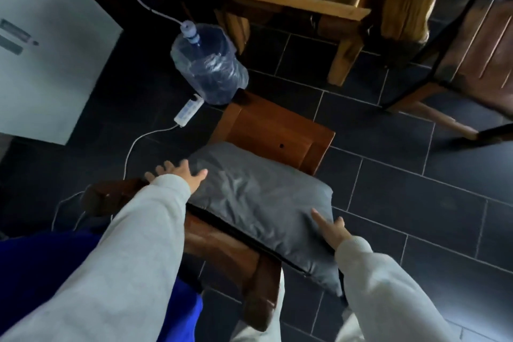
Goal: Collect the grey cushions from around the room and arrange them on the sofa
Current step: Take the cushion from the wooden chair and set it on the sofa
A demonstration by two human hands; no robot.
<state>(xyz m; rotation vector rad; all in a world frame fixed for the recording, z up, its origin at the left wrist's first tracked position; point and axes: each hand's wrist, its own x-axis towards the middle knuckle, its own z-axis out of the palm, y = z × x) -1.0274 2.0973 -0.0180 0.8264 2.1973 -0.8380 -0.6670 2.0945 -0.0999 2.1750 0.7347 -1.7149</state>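
Water bottle (pixel 210 64), power strip (pixel 188 110) on tiled floor (pixel 416 203).

A grey cushion (pixel 261 197), rumpled and rectangular, lies flat on a brown wooden chair seat (pixel 274 128), overhanging its edge.

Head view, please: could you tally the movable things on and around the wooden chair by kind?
Grey fabric cushion, on the brown wooden chair: 1
Clear plastic water bottle: 1
White power strip: 1
Total: 3
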